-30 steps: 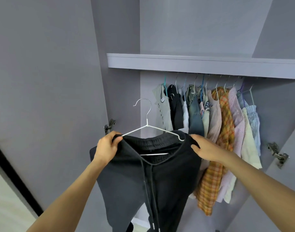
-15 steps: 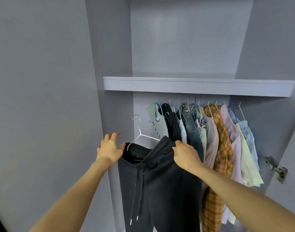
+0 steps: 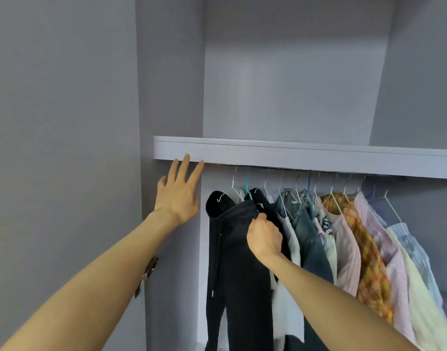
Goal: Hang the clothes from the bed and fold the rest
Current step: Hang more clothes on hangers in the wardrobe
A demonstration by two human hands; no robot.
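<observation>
Head view — black drawstring trousers [image 3: 239,249] hang leftmost among hung clothes [image 3: 349,239]; right hand [image 3: 264,238] pinches their waistband, left hand [image 3: 178,193] splayed, empty. A careless tug could slide them off the hanger [image 3: 233,183].

Black trousers [image 3: 240,249], perhaps orange-plaid shirt [image 3: 369,249]
</observation>
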